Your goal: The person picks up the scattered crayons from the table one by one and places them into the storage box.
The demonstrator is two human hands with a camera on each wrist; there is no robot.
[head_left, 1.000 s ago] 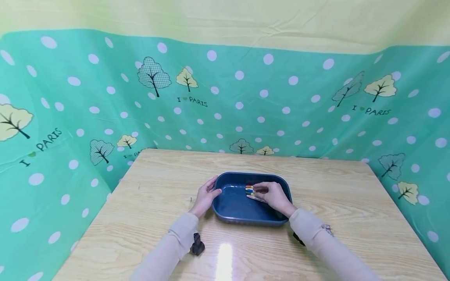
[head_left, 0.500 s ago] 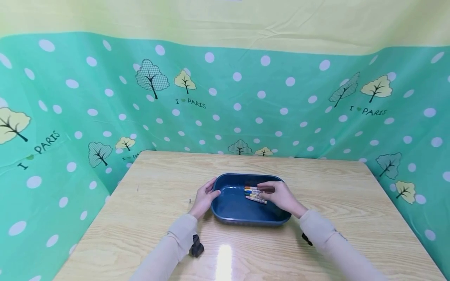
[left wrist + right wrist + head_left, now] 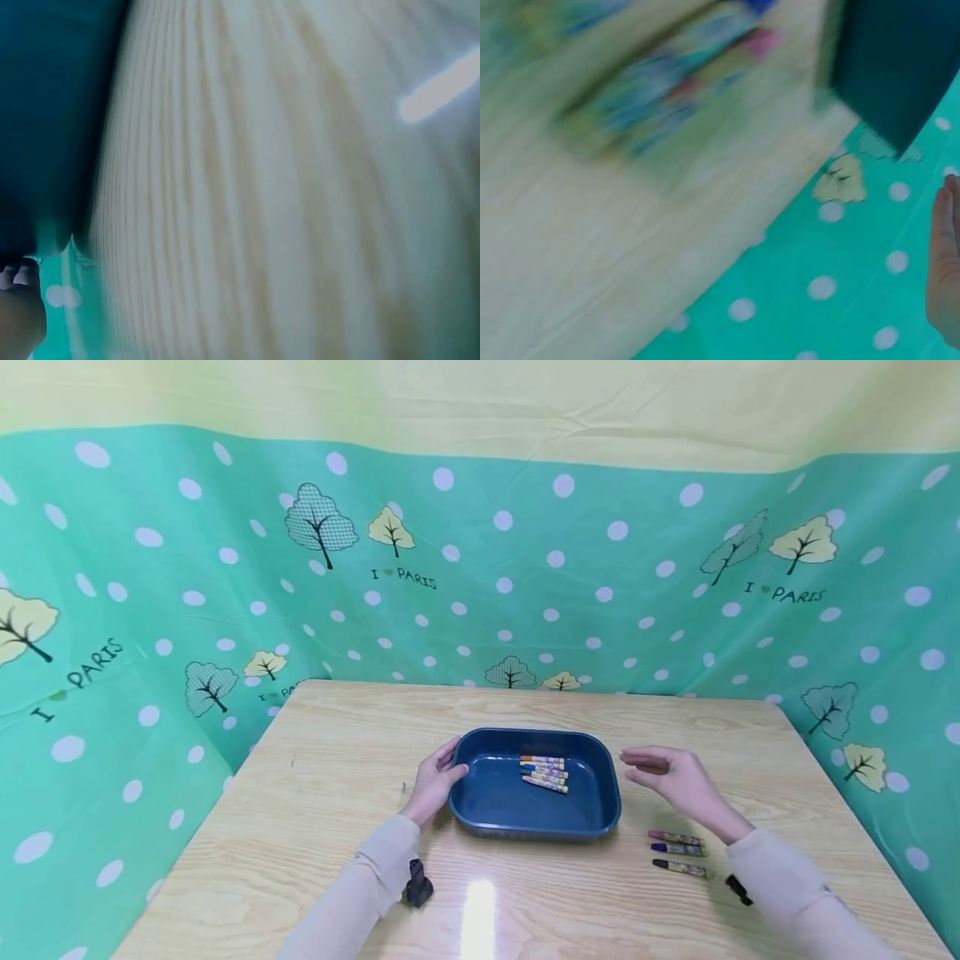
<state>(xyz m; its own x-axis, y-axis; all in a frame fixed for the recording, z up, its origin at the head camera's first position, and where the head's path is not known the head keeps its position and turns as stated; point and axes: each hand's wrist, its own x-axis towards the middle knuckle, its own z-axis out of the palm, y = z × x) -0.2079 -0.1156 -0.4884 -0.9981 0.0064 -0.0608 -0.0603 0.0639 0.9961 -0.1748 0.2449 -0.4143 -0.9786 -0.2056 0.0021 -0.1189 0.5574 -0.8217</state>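
A dark blue rectangular plastic basin [image 3: 487, 806] sits on the table. My left hand [image 3: 432, 783] grips its left rim, thumb over the edge and fingers along the outside. Inside the basin, right of its middle, several crayons [image 3: 544, 773] lie side by side with orange, yellow, blue, green and pale pink tips. My right hand [image 3: 678, 781] hovers just right of the basin, fingers extended, thumb apart and nothing between them. Nearer me on the table lie a pink crayon [image 3: 677, 838], a purple crayon [image 3: 678, 849] and a black crayon [image 3: 681, 867]; some show blurred in the right wrist view.
The wooden table [image 3: 322, 843] runs back to a green dotted curtain [image 3: 420, 635] with tree prints. A black wrist device [image 3: 418, 885] hangs by the left sleeve, another [image 3: 738, 890] by the right. Light glares off the table's front.
My right hand has left the crayons in the basin and moved right, past the rim. Three crayons on the table, earlier covered by the right arm, now show. My left hand keeps its hold.
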